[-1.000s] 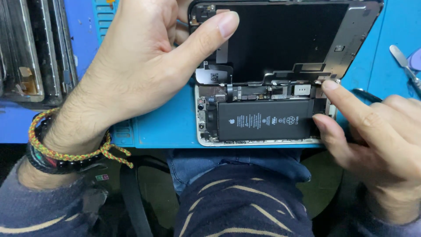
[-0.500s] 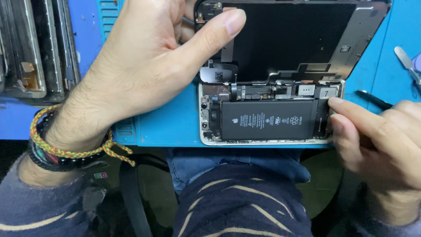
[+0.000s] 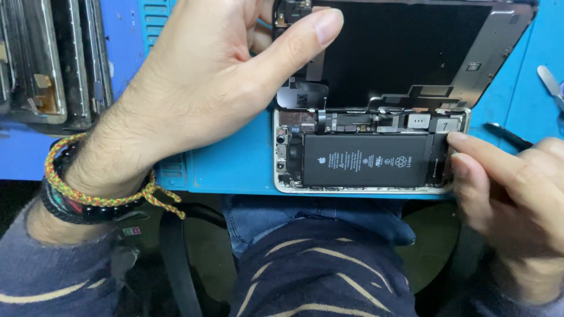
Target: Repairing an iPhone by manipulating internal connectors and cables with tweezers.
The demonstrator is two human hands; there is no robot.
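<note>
Left hand (image 3: pixel 194 94) grip on lifted screen (image 3: pixel 405 53); right hand (image 3: pixel 511 194) grip unclear, fingertips at open phone (image 3: pixel 364 158); tweezers (image 3: pixel 508 136) nearby

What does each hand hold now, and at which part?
Left hand holds the opened screen at its left edge. Right hand pinches the phone at its right end.

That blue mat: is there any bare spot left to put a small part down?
Yes. The blue mat is bare between the left hand and the opened phone, and right of the lifted screen. It is crowded around the right hand.
</note>
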